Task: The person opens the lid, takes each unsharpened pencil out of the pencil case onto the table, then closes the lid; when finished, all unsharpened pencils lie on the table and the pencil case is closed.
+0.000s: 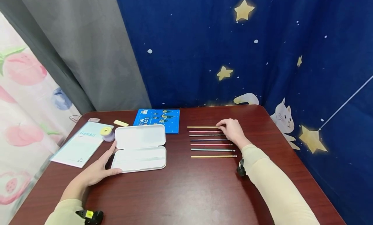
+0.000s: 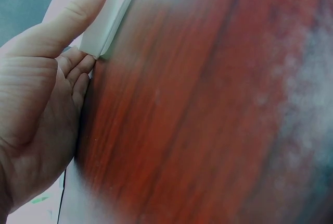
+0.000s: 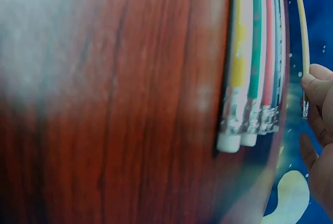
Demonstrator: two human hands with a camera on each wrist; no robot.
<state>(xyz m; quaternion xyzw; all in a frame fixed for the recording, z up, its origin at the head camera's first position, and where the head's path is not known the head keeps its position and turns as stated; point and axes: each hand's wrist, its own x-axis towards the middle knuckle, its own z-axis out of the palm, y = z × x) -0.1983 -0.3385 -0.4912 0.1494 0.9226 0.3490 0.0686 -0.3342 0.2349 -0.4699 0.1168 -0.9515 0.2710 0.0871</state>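
Observation:
A white pencil case point(image 1: 139, 159) lies unfolded on the table, its lid point(image 1: 140, 136) tipped back. My left hand point(image 1: 100, 168) spreads along the case's left side, thumb at the near corner and fingers nearly straight by the hinge end. In the left wrist view the thumb point(image 2: 78, 18) overlaps the white case. My right hand point(image 1: 233, 131) pinches a yellow pencil point(image 1: 201, 127) near its eraser end, at the far end of a row. Nearer me, several pencils lie parallel, among them a green one point(image 1: 212, 150) and a yellow one point(image 1: 212, 156), eraser ends rightward.
Behind the case lies a blue book point(image 1: 172, 121). Left of it are a pale notebook point(image 1: 81, 144), a yellow-and-lilac round object point(image 1: 107, 133), a yellow block point(image 1: 120, 123) and a small pinkish block point(image 1: 94, 120). Curtains point(image 1: 186, 50) hang behind the table point(image 1: 189, 192).

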